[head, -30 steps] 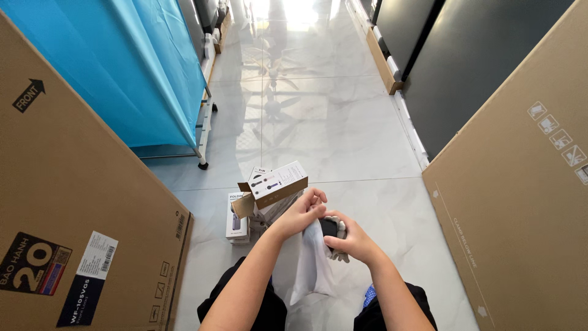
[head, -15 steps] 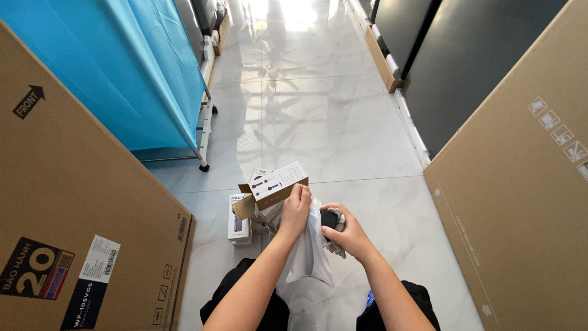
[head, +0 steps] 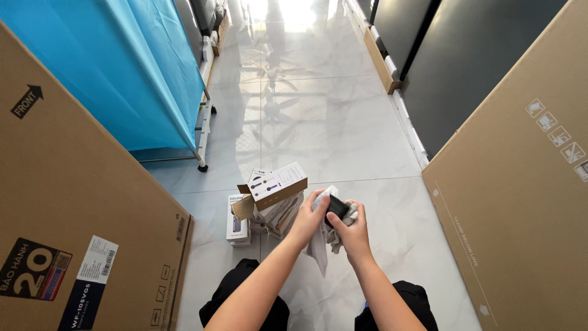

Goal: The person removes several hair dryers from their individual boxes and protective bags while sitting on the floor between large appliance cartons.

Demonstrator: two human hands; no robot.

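My right hand (head: pixel 353 230) grips a small black device (head: pixel 336 206) wrapped in a pale plastic bag (head: pixel 321 248) that hangs down between my forearms. My left hand (head: pixel 310 216) holds the top of that bag beside the device, the two hands touching. Just left of my hands stands a small open cardboard box (head: pixel 278 184) with a white printed top, its flap turned out. It rests on a stack of other small boxes (head: pixel 237 219) on the floor.
A tall cardboard carton (head: pixel 67 202) leans at my left and another large carton (head: pixel 520 202) at my right. A blue fabric-covered rack on wheels (head: pixel 128 73) stands at the back left; dark panels (head: pixel 453 67) line the right wall. Glossy tiled floor (head: pixel 318 116) stretches ahead.
My hands have risen slightly and come closer together around the device. More of the bag is gathered up, so less of it hangs down than a second ago.
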